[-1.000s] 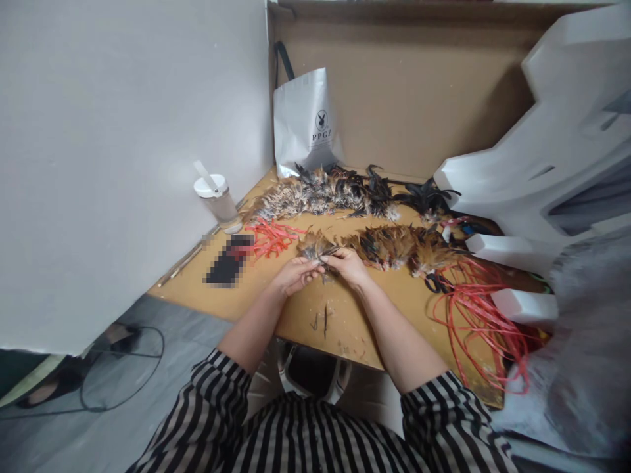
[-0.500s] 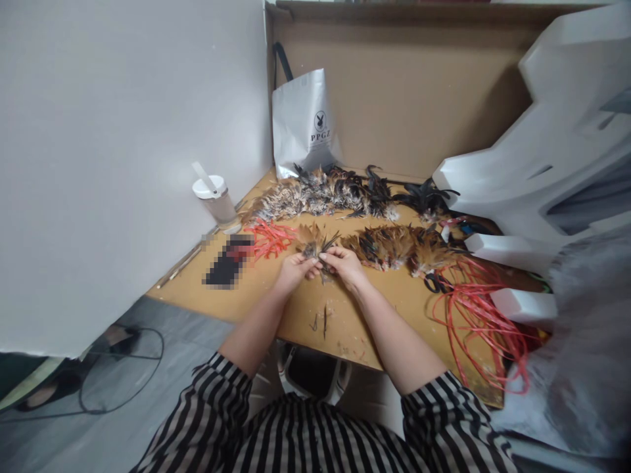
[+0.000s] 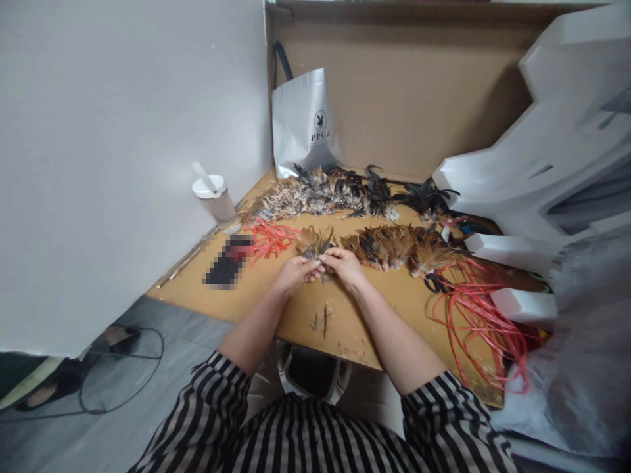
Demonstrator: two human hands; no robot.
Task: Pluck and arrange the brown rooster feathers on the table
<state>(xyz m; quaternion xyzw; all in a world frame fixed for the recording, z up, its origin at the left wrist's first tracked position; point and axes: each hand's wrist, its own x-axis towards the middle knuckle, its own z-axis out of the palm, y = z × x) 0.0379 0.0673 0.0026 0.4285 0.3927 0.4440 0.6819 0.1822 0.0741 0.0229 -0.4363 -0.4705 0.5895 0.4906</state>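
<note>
Between my two hands is a small bunch of brown and dark feathers (image 3: 311, 242), its tips fanned away from me. My left hand (image 3: 298, 272) is closed around the lower end of the bunch. At its right side my right hand (image 3: 344, 264) pinches the quills, with thumb and forefinger close to my left thumb. The pinched ends are mostly hidden by my fingers. Just right of my hands lies a row of brown feather bunches (image 3: 394, 246). Farther back, a long heap of speckled feathers (image 3: 320, 194) stretches across the table.
Red plastic strips (image 3: 271, 238) lie to the left by a blurred dark rectangle (image 3: 227, 263). More red strips (image 3: 473, 315) hang over the right edge near black scissor handles (image 3: 436, 283). A lidded cup (image 3: 217, 200), a silver bag (image 3: 303, 125) and white foam (image 3: 522, 157) surround the table (image 3: 296, 322).
My left hand has shifted very slightly around the bunch, and the dark feathers by my right fingertips stand more upright. Everything else is the same.
</note>
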